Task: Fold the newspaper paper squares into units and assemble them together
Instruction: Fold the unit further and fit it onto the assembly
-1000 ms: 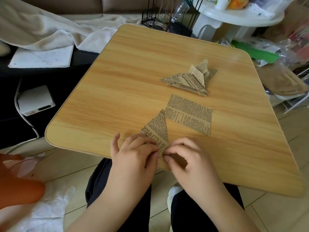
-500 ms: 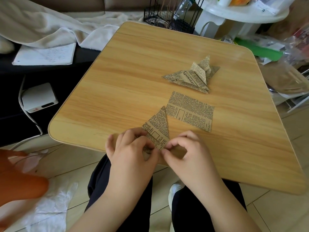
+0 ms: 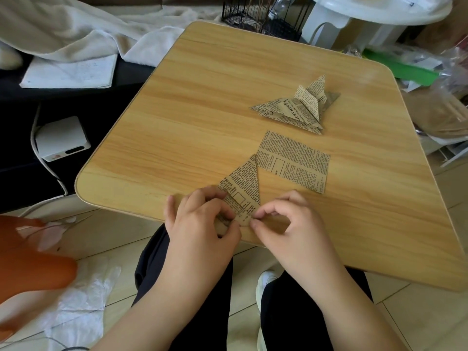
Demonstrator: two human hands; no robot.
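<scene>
Obs., standing beside the wooden bench (image 3: 202,102). Landmark for all positions: the flat, unfolded newspaper square (image 3: 295,160), lying roughly mid-bench.

Unit in work: a partly folded triangular piece (image 3: 243,183), its apex just touching or overlapping the near-left corner of the flat square, its base at the person's edge of the bench.

Left hand (image 3: 202,224): fingers curled over the lower left part of the piece, thumb and forefinger pinching a flap; exact layer under the fingers is hidden.

Right hand (image 3: 288,221): nearer the person than the flat square, thumb and forefinger pinched together on the bottom tip of the piece, other fingers loosely arched above the bench.

Finished work: a small stack of folded units (image 3: 298,107), beyond the flat square, toward the far right of the bench. They look nested or overlapped; how many there are, and whether they are truly locked together, cannot be told.

Progress, as judged: several units done, one mid-fold with creases still to make, one square not yet begun. Assembly appears partial at most. Remaining: finish this unit, fold the flat square, join everything.

Off the bench, left of the square: white towel (image 3: 83,36) and a small white box (image 3: 62,138).
</scene>
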